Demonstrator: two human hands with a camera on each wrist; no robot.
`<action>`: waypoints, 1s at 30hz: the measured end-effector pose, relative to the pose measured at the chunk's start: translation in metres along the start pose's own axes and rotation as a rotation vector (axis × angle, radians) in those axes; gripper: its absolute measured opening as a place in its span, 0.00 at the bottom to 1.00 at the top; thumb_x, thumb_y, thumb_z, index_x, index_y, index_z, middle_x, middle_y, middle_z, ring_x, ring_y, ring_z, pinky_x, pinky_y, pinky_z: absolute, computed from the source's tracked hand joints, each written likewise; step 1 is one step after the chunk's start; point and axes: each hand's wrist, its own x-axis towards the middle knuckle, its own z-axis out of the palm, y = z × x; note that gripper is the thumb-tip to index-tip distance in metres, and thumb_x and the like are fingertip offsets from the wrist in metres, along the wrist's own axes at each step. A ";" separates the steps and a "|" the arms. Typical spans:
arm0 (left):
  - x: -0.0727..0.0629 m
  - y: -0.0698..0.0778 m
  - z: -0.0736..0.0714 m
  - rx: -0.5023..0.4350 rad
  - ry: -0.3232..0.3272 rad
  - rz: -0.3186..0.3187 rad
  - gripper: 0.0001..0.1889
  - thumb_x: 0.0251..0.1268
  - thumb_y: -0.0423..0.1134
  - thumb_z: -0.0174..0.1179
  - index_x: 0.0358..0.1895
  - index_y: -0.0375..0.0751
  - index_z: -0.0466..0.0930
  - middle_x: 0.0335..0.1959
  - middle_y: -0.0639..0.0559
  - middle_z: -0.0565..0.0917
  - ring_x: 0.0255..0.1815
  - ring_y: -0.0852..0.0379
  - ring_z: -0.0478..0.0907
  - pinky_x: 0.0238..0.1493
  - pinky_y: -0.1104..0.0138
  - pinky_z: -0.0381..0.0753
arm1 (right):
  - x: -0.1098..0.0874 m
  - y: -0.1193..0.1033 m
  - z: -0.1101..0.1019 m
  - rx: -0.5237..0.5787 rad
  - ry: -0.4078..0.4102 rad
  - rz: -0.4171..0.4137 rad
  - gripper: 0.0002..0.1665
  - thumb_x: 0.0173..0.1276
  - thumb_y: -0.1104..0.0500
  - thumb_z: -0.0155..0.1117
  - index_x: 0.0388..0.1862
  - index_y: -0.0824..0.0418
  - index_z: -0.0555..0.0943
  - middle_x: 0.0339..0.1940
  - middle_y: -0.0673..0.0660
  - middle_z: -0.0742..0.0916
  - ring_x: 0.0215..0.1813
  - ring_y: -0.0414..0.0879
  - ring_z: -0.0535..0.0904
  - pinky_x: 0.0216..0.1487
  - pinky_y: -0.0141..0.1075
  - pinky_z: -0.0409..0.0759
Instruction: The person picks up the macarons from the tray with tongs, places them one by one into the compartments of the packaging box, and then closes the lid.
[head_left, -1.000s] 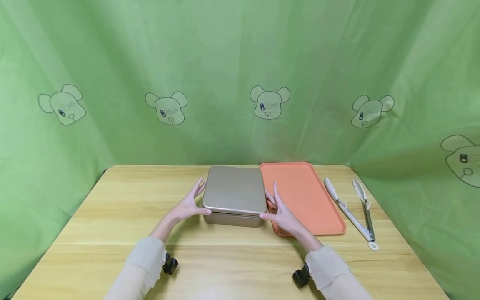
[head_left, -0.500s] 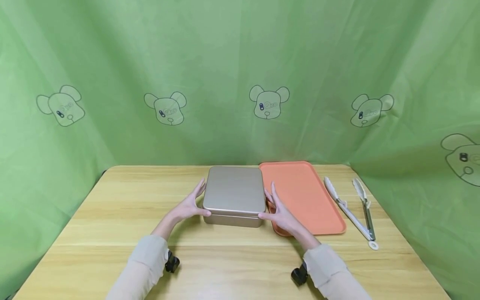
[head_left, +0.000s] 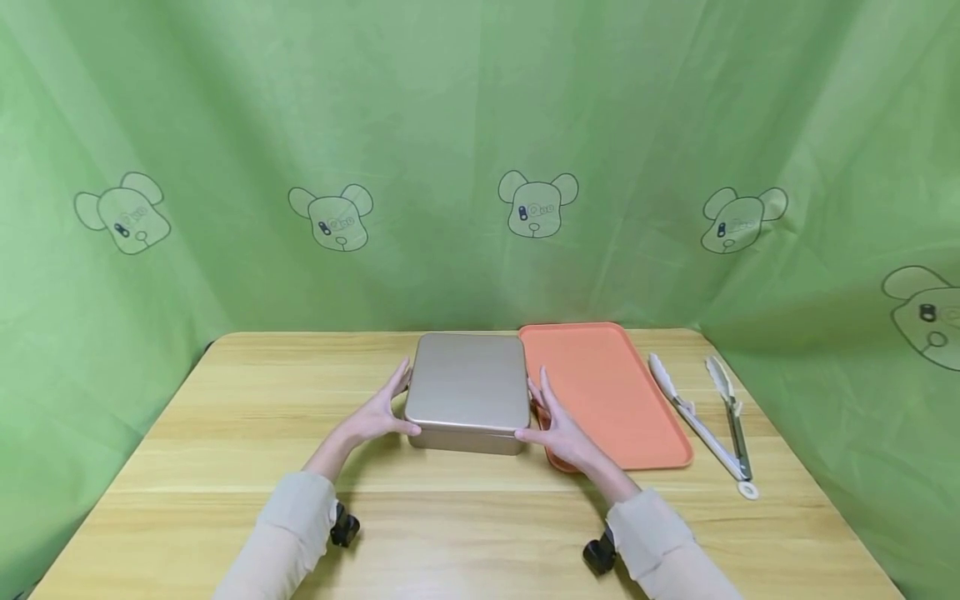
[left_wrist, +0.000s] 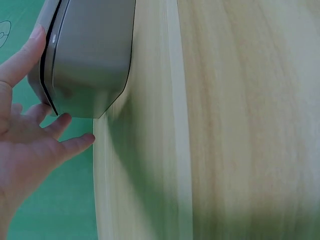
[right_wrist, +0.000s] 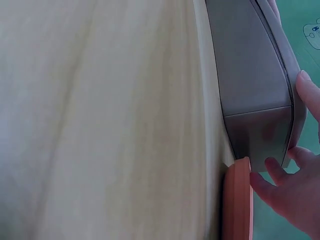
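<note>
A bronze-grey metal box [head_left: 467,442] stands on the table, its flat square lid [head_left: 471,379] sitting over the top. My left hand [head_left: 377,413] holds the lid at its near left corner, thumb on the front edge and fingers along the side. At the near right corner, my right hand [head_left: 564,431] holds the lid the same way. A thin dark seam runs between lid and box [left_wrist: 92,55] in the left wrist view. From the right wrist, fingertips of the right hand [right_wrist: 300,192] show at the lid's side. The inside of the box is hidden.
Right of the box lies a coral-coloured tray [head_left: 603,392], close against it. Metal tongs [head_left: 708,435] lie spread beyond the tray on the wooden table [head_left: 465,533]. Green curtains [head_left: 435,283] close off the back and sides.
The dark gap along the lid's front edge has narrowed as the lid's front came down slightly onto the box. Both hands moved down a little with it. Tray and tongs stayed in place.
</note>
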 end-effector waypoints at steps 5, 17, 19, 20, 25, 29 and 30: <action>0.002 -0.005 0.000 -0.005 0.001 0.001 0.62 0.42 0.24 0.67 0.71 0.44 0.23 0.72 0.38 0.35 0.72 0.39 0.36 0.69 0.46 0.38 | 0.006 0.018 0.001 0.049 0.000 -0.018 0.66 0.56 0.64 0.67 0.71 0.52 0.25 0.73 0.64 0.46 0.71 0.65 0.48 0.70 0.54 0.40; 0.001 -0.001 0.000 -0.043 -0.014 0.005 0.61 0.43 0.24 0.66 0.71 0.45 0.24 0.72 0.38 0.35 0.72 0.39 0.36 0.69 0.47 0.40 | 0.011 0.033 0.000 0.094 -0.009 -0.044 0.67 0.55 0.63 0.68 0.71 0.46 0.25 0.74 0.63 0.44 0.69 0.66 0.51 0.70 0.54 0.43; 0.002 -0.001 0.000 -0.039 -0.013 -0.014 0.61 0.43 0.23 0.65 0.71 0.44 0.24 0.72 0.38 0.34 0.72 0.39 0.36 0.69 0.47 0.40 | 0.011 0.032 -0.001 0.075 -0.002 -0.047 0.67 0.55 0.63 0.68 0.71 0.46 0.25 0.73 0.64 0.45 0.69 0.66 0.53 0.69 0.55 0.44; 0.003 -0.002 0.000 -0.037 -0.011 -0.019 0.61 0.43 0.23 0.65 0.71 0.45 0.24 0.72 0.38 0.34 0.72 0.39 0.36 0.69 0.47 0.40 | 0.011 0.032 -0.001 0.069 0.002 -0.047 0.67 0.55 0.63 0.68 0.71 0.46 0.25 0.73 0.64 0.45 0.68 0.66 0.53 0.69 0.55 0.45; 0.005 -0.003 0.001 -0.036 0.006 -0.035 0.61 0.42 0.23 0.66 0.71 0.45 0.25 0.73 0.39 0.36 0.72 0.41 0.37 0.69 0.48 0.40 | 0.013 0.031 -0.003 0.061 0.008 -0.047 0.66 0.55 0.63 0.68 0.71 0.45 0.26 0.73 0.64 0.47 0.68 0.66 0.55 0.69 0.56 0.48; 0.005 -0.004 0.001 -0.033 0.015 -0.041 0.61 0.41 0.23 0.66 0.72 0.45 0.26 0.73 0.40 0.36 0.72 0.42 0.38 0.70 0.49 0.41 | 0.013 0.030 -0.005 0.057 -0.004 -0.041 0.66 0.56 0.62 0.68 0.71 0.46 0.25 0.73 0.64 0.47 0.68 0.66 0.55 0.68 0.56 0.49; 0.005 -0.004 0.001 -0.030 0.013 -0.034 0.61 0.41 0.23 0.66 0.71 0.44 0.26 0.73 0.39 0.37 0.72 0.41 0.38 0.69 0.48 0.41 | 0.013 0.030 -0.005 0.054 -0.006 -0.038 0.66 0.56 0.62 0.68 0.71 0.47 0.25 0.73 0.64 0.47 0.68 0.66 0.55 0.68 0.57 0.49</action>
